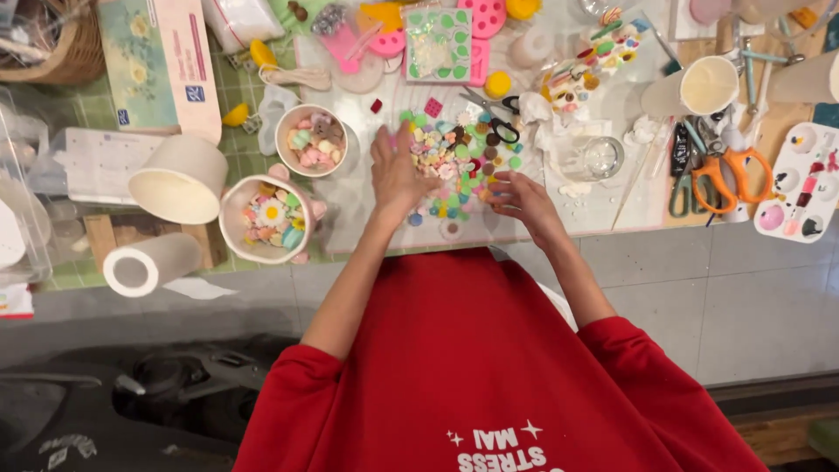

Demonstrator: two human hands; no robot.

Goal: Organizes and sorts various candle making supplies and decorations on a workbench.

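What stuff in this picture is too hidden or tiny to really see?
Head view only:
- Left hand: palm faces down, so whether it holds a piece is hidden.
- Right hand: fingers curl over the pile of pieces, hiding what they pinch.
- Single pieces: too small to tell shapes.
- Basket: cut off by the top left edge.
- Paint palette: cut off by the right edge.

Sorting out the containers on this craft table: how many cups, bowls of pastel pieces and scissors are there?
Paper cups: 3
Bowls of pastel pieces: 2
Scissors: 2
Total: 7
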